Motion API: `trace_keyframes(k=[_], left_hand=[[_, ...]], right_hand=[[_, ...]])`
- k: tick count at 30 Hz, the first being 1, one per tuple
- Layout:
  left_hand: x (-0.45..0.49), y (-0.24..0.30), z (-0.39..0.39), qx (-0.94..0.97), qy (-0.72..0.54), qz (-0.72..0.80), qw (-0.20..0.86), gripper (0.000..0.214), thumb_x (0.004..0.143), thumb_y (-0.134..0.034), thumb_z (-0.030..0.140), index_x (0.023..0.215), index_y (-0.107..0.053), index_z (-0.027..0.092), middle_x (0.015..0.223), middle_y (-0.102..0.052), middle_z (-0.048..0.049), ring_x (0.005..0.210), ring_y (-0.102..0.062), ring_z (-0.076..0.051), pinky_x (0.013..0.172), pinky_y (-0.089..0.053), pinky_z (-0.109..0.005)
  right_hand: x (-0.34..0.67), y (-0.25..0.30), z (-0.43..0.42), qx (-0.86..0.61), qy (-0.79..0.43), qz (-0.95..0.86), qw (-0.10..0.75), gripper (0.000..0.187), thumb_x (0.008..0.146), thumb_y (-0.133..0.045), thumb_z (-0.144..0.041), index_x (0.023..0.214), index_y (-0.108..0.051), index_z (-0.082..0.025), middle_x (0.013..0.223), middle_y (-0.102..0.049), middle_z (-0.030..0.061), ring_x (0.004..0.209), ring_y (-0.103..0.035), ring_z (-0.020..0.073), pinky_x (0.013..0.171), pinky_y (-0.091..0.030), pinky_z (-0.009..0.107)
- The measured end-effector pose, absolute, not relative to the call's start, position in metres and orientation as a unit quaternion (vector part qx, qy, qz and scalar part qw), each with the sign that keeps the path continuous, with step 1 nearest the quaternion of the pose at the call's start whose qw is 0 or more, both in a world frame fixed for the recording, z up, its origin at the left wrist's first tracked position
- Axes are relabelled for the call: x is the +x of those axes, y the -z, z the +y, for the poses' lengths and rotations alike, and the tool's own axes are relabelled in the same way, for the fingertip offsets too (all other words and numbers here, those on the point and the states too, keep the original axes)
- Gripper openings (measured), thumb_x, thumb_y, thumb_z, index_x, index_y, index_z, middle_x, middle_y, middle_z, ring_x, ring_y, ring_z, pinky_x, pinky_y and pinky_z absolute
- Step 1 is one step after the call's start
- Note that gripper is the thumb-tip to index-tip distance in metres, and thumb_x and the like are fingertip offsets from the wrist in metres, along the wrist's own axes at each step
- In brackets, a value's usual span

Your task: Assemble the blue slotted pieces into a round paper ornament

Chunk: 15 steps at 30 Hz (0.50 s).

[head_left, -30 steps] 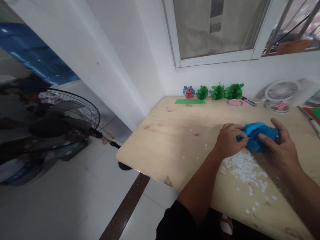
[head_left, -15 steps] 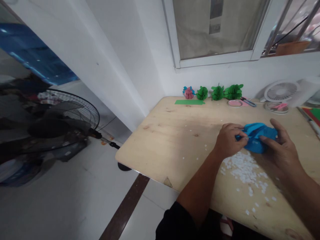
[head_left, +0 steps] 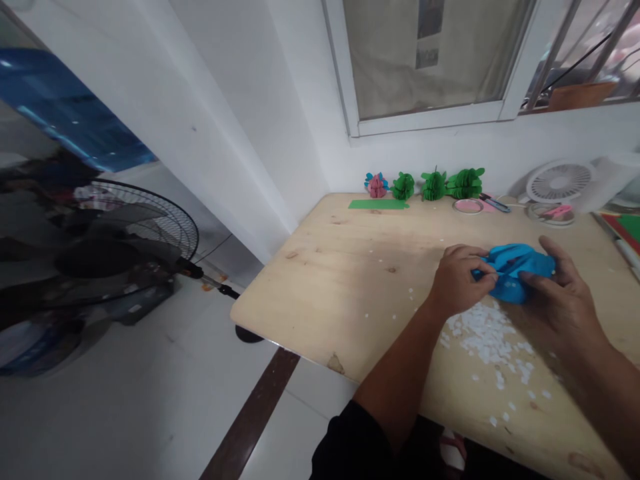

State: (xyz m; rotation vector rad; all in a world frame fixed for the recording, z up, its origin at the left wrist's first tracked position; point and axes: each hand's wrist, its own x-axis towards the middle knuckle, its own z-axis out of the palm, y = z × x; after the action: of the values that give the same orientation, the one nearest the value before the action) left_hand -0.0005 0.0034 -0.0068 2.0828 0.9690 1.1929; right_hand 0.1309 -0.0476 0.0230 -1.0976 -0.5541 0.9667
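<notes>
A blue folded-paper piece (head_left: 515,257) with layered folds is held between both hands, above the right part of the table. My left hand (head_left: 460,280) pinches its left edge between thumb and fingers. On its other side, my right hand (head_left: 565,287) grips it, with the thumb over the front and the fingers behind. Small white paper bits (head_left: 487,333) lie in a loose pile on the wood just below the hands. A few tiny light specks show on the blue paper.
Along the wall stand green paper figures (head_left: 465,183) and a pink and blue one (head_left: 377,185). Before them lies a green paper strip (head_left: 379,205). A tape roll (head_left: 468,207), a cutter (head_left: 495,203) and a small white fan (head_left: 560,181) sit farther right. A floor fan (head_left: 125,247) stands left of the table (head_left: 300,293).
Both hands keep their hold on the blue paper piece, whose folds have shifted very slightly. The rest of the scene looks the same apart from a small camera shift.
</notes>
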Motion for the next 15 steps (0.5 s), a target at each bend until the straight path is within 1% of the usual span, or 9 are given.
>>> trace_keyframes(k=[5,10,12,15], left_hand=[[0.0003,0.0055,0.001,0.78,-0.457,0.346,0.251,0.007,0.075,-0.073,0.015,0.072,-0.071,0.021,0.116,-0.071,-0.006,0.117,-0.061,-0.021,0.109,-0.044,-0.039],[0.0001,0.0009,-0.003,0.797,-0.437,0.339,0.242,0.006,0.075,-0.074,0.019,0.071,-0.071,0.022,0.114,-0.072,-0.0055,0.12,-0.059,-0.023,0.112,-0.04,-0.043],[-0.0003,-0.0004,-0.0037,0.802,-0.43,0.34,0.237,0.007,0.073,-0.079,0.025,0.072,-0.072,0.022,0.118,-0.071,-0.0056,0.123,-0.057,-0.024,0.114,-0.037,-0.044],[-0.0005,0.0001,-0.0031,0.81,-0.416,0.346,0.227,0.021,0.063,-0.087,0.033,0.074,-0.073,0.023,0.126,-0.068,-0.0053,0.128,-0.054,-0.026,0.116,-0.034,-0.044]], right_hand=[[0.1281,-0.0246,-0.0475,-0.501,-0.419,-0.246,0.716,0.092,0.031,-0.081,-0.009,0.12,-0.065,-0.029,0.073,-0.064,-0.0057,0.064,-0.058,0.0112,0.054,-0.052,0.023],[0.1304,-0.0237,-0.047,-0.514,-0.404,-0.248,0.714,0.097,0.031,-0.082,-0.013,0.125,-0.062,-0.027,0.073,-0.065,-0.0055,0.062,-0.057,0.0105,0.053,-0.051,0.021],[0.1326,-0.0226,-0.0465,-0.526,-0.392,-0.255,0.71,0.096,0.032,-0.081,-0.013,0.125,-0.062,-0.027,0.07,-0.062,-0.0068,0.059,-0.055,0.0095,0.05,-0.05,0.019],[0.1353,-0.0209,-0.0459,-0.544,-0.375,-0.266,0.702,0.092,0.034,-0.079,-0.014,0.124,-0.064,-0.027,0.068,-0.058,-0.0079,0.056,-0.052,0.0089,0.046,-0.048,0.019]])
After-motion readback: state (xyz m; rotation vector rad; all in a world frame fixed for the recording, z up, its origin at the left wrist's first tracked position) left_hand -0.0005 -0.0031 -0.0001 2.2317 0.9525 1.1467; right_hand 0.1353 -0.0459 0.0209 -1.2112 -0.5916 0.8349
